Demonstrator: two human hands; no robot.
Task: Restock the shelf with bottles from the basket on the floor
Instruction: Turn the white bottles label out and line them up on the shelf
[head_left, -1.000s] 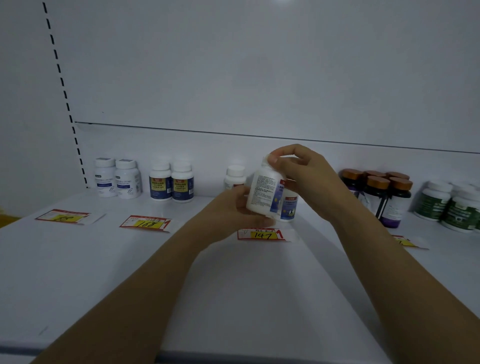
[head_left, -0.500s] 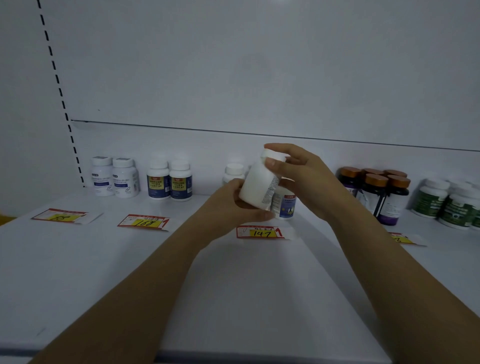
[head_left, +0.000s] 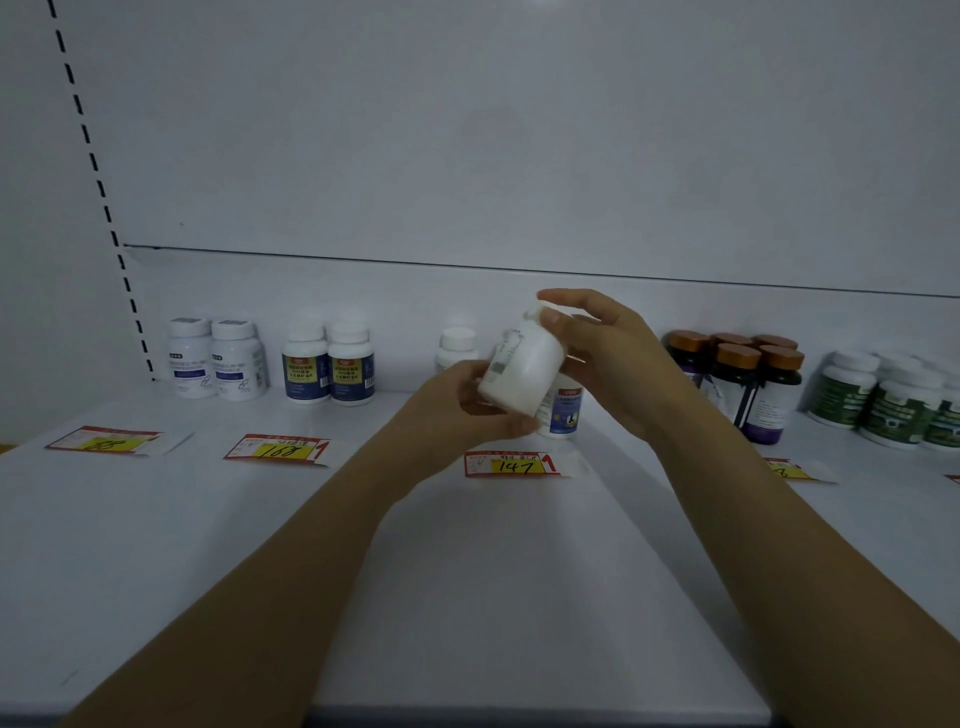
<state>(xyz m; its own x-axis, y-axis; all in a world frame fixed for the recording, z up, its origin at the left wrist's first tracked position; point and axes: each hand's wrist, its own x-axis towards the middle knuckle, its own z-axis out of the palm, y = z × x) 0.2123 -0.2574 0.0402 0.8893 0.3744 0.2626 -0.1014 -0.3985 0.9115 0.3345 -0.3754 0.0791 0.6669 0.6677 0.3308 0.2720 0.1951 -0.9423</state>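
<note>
The white shelf (head_left: 156, 545) runs beneath a plain white back panel, with printed price tags lying flat near its front edge. Products stand in groups along the back: two white bottles at far left, two blue-labelled bottles (head_left: 330, 371) beside them, amber-capped dark bottles (head_left: 748, 382) and green-labelled bottles (head_left: 883, 405) at right.

Both hands hold one white bottle (head_left: 522, 371) in the air above the 147 tag (head_left: 511, 464). The left hand (head_left: 457, 402) cups the base, fingers wrapped under it. The right hand (head_left: 605, 353) pinches the cap end between thumb and fingertips. The bottle is tilted, cap up and to the right, its small print facing the camera; probably it is being turned to bring the front label outward.

Behind it stand a matching bottle (head_left: 563, 410) and a white-capped bottle (head_left: 457, 348), which suggests this is its slot. The basket is out of view.
</note>
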